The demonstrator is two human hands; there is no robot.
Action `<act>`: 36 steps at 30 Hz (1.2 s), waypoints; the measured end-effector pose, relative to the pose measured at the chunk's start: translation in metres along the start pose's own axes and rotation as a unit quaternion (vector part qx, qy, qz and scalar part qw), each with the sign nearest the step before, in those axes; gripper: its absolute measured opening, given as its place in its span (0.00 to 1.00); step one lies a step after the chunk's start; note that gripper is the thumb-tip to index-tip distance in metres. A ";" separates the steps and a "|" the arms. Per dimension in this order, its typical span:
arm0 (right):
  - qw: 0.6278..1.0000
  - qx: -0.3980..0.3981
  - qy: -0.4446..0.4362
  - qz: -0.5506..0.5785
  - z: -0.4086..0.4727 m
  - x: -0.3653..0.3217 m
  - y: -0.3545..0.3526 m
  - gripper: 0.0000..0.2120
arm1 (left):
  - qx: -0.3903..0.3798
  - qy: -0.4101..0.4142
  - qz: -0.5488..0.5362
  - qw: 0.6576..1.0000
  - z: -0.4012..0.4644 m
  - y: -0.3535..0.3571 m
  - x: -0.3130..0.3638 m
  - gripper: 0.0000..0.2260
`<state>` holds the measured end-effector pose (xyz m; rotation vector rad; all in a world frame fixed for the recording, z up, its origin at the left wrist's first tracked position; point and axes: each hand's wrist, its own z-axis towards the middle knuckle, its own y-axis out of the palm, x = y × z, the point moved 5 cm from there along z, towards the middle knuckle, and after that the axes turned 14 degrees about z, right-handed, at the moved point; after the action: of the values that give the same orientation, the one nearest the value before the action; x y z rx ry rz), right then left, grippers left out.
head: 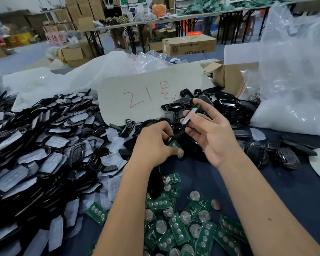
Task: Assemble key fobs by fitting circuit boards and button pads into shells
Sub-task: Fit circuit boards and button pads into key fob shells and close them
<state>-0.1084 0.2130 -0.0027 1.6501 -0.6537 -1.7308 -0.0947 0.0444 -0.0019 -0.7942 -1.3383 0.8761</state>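
Note:
My left hand (153,145) grips a black shell half with a green circuit board (175,145) seated in it, thumb pressing on the board's near end. My right hand (211,130) is raised just to the right and pinches a small silver-and-black key-fob part (189,115) between thumb and fingers. A black shell (190,145) lies on the table between the two hands. Green circuit boards with coin cells (183,224) are scattered on the dark cloth below my forearms. A big heap of black shells with translucent button pads (44,156) fills the left side.
A grey card marked in red (148,95) lies behind the hands. More black shell halves (225,104) pile up at the back right, assembled fobs (286,157) lie at right. A large plastic bag (296,80) and a cardboard box (229,76) stand at the right.

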 end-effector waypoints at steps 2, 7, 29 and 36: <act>1.000 -0.016 0.011 0.002 -0.001 0.000 0.003 0.19 | 0.012 -0.006 -0.077 0.997 0.000 0.000 -0.004 0.17; 0.997 -0.053 0.050 0.031 -0.003 0.000 0.005 0.19 | 0.060 -0.035 -0.411 0.909 -0.001 -0.006 -0.006 0.01; 0.996 -0.049 0.067 -0.038 -0.001 0.010 -0.003 0.22 | -0.032 -0.095 -0.499 0.861 -0.002 0.004 -0.006 0.13; 0.997 -0.031 0.033 -0.062 0.002 0.007 -0.005 0.25 | 0.015 -0.083 -0.491 0.867 -0.001 0.001 -0.010 0.03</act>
<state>-0.1107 0.2109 -0.0105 1.7275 -0.4705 -1.7557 -0.0940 0.0359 -0.0071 0.0605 -1.6166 0.1362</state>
